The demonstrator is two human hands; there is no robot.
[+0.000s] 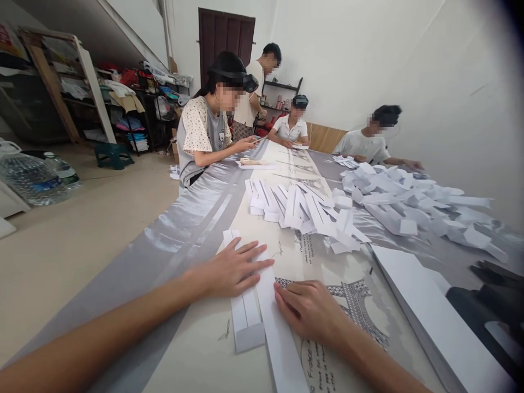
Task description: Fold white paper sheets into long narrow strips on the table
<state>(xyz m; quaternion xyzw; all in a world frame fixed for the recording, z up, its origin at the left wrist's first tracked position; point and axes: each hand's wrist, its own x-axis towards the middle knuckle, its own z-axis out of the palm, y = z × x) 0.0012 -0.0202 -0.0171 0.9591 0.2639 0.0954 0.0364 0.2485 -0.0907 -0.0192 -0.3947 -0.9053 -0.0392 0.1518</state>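
Observation:
My left hand point(231, 270) lies flat with its fingers spread, pressing down on a long folded strip of white paper point(248, 319) on the table. My right hand point(309, 308) rests beside it, fingers together and curled, their tips against the right-hand flap of the same paper point(282, 344). The strip runs from near the table's front edge away towards a pile of folded white paper pieces point(303, 210) in the middle of the table.
A thick stack of white sheets point(434, 322) lies to my right. A second heap of folded paper point(413, 204) spreads at the far right. Several other people sit or stand at the far end of the table point(180, 229). Water bottles point(36, 177) stand at the left.

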